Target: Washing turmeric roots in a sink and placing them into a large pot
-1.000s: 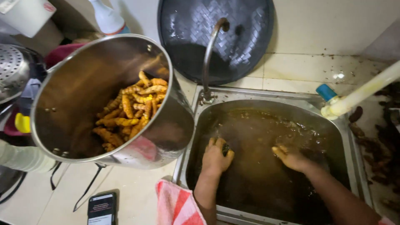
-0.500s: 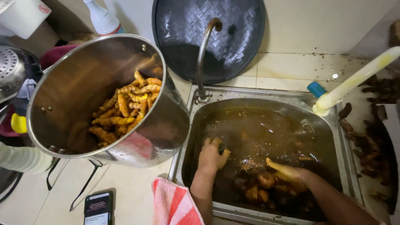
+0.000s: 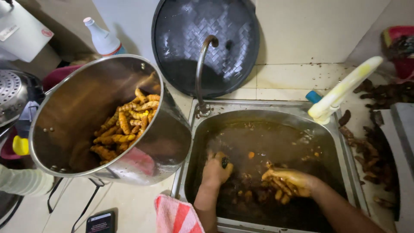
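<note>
Fingers of right hand (image 3: 288, 183) spread over muddy roots (image 3: 241, 192); left hand (image 3: 216, 169) curled, submerged.

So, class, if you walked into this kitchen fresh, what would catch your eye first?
First, the big steel pot tilted at the left, holding a heap of orange-yellow roots. Next, the sink at the right, full of muddy brown water, with the left hand and right hand in it among more roots. Behind the curved tap a round dark lid leans on the wall.
</note>
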